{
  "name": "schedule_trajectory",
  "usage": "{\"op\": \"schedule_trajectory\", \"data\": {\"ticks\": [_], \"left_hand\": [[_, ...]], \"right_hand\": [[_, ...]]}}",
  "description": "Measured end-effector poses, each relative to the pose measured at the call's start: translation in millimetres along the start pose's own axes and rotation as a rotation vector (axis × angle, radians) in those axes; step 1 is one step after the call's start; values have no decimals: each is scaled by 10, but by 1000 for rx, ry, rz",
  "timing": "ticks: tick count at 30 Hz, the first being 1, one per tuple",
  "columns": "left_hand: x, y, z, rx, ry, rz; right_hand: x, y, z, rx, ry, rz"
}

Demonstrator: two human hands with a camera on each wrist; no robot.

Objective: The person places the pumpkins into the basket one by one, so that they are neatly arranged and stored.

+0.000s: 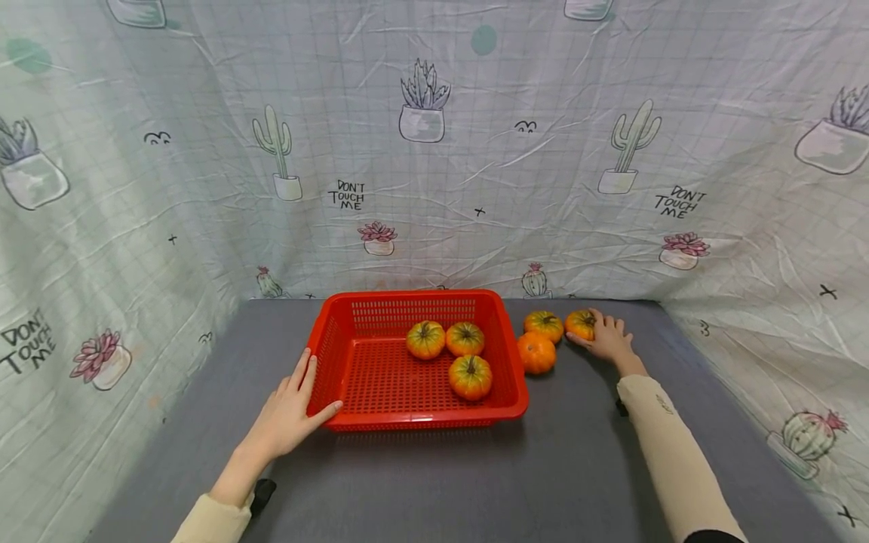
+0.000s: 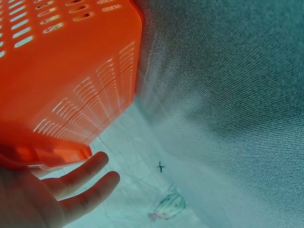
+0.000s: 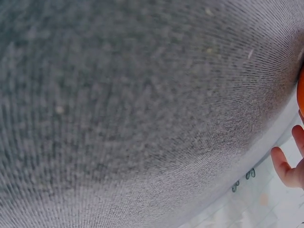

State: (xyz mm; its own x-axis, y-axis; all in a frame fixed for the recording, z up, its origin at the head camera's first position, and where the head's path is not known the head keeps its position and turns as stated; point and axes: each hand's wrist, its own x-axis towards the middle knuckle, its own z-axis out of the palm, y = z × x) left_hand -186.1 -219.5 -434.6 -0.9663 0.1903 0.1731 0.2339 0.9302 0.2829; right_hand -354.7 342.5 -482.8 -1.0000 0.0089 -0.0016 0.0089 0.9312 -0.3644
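Note:
A red plastic basket [image 1: 407,417] with slotted walls sits on the grey table. My left hand [image 1: 284,415] rests at its left rim, thumb at the near corner and fingers stretched along the side; the left wrist view shows straight fingers [image 2: 88,178] beside the basket's wall [image 2: 71,61]. To the right of the basket, my right hand [image 1: 609,341] holds a small yellow-orange pumpkin [image 1: 580,324] between thumb and fingers. Only an orange edge of a pumpkin [image 3: 301,92] and some fingertips [image 3: 279,156] show in the right wrist view.
Inside the basket's right half lie three small pumpkins [image 1: 470,377]. Two more, a yellow-orange pumpkin [image 1: 543,326] and an orange pumpkin [image 1: 536,353], sit against each other just outside its right wall. A printed cloth [image 1: 475,173] hangs behind and along both sides of the table [image 1: 434,483].

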Motion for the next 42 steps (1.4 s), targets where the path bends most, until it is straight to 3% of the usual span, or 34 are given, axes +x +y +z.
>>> {"op": "schedule_trajectory", "data": {"ticks": [20, 33, 42], "left_hand": [[-54, 25, 59, 4, -11, -6], [-62, 9, 45, -15, -10, -11], [-24, 8, 10, -24, 0, -20]], "right_hand": [[-119, 85, 96, 22, 22, 3], [-123, 12, 67, 31, 32, -9], [-154, -115, -76, 13, 167, -99]]}}
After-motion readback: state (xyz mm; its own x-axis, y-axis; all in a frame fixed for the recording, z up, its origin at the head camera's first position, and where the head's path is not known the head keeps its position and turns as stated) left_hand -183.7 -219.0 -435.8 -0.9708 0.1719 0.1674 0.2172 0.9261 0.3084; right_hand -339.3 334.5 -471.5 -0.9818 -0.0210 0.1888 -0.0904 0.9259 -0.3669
